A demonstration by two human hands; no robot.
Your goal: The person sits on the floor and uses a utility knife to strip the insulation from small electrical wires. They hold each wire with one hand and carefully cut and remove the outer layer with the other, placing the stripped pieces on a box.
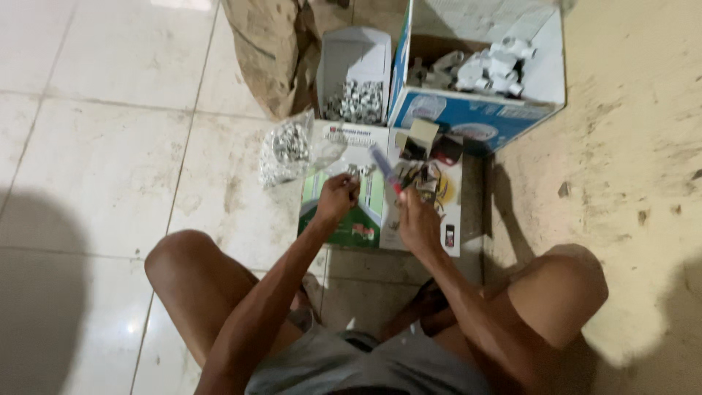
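**Small Metal Parts and a Screwdriver, Seen From Above**

Seated on a pale tiled floor (110, 146), knees spread wide so that both hands meet over a flattened green-and-white printed cardboard box (365, 212) serving as a work mat.

Left of the hands, just beyond the mat's edge: a clear plastic bag of small silvery metal fittings (287, 151), mouth slumped open, probably for easy picking. Farther up, past the left hand: a narrow grey open-topped carton (356, 62) holding more of the same silvery pieces, leaning against a crumpled brown paper sack (267, 51).

Left hand (338, 197) closed in a pinch on a small silvery metal fitting (356, 175), raised a little above the mat; exact shape too small to tell. A few loose pieces of the same kind lying just beyond the fingertips.

Right hand (417, 219) clenched around the red grip of a slim screwdriver with a blue-and-red handle (386, 172), shaft angled up and to the left toward the pinched piece, apparently so that tool and part meet between the hands.

Just beyond the right hand: a small heap of dark and yellowish oddments (424, 164) on the mat, blurred. Farther up and to the right: a blue-and-white cardboard box (475, 113), flaps open, filled with white plastic pipe fittings (490, 66), standing where tile gives way to rough bare concrete floor (636, 146).
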